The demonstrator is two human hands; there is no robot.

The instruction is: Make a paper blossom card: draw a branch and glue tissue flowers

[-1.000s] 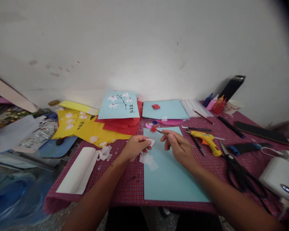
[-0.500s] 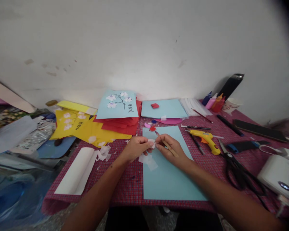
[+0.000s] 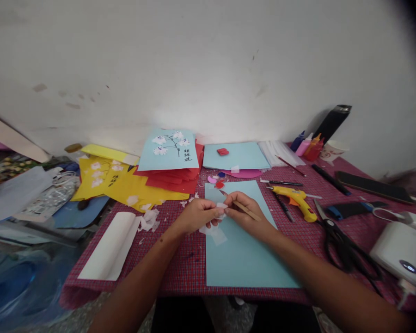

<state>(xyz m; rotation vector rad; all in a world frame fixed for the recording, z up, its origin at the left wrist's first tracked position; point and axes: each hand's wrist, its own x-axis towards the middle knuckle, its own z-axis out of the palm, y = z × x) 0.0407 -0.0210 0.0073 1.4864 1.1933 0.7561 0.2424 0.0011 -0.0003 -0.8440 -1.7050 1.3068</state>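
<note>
white paper piece [image 3: 221, 208] pinched between both hands, above upper part of light-blue sheet [image 3: 242, 263].
left hand [image 3: 201, 215]: thumb and fingers closed on the paper's left side. right hand [image 3: 247, 217]: fingertips closed at its right edge, same hand also gripping a thin wooden-handled tool [image 3: 245, 210], slanted, tip pointing up-left toward a red round spot [image 3: 219, 184]. exact finger contact on paper partly hidden. loose white scraps [image 3: 217, 236] just below hands, on sheet's left edge. yellow glue gun [image 3: 294, 196] and black-handled scissors [image 3: 343, 245] lie to the right on checked cloth [image 3: 180, 275].
</note>
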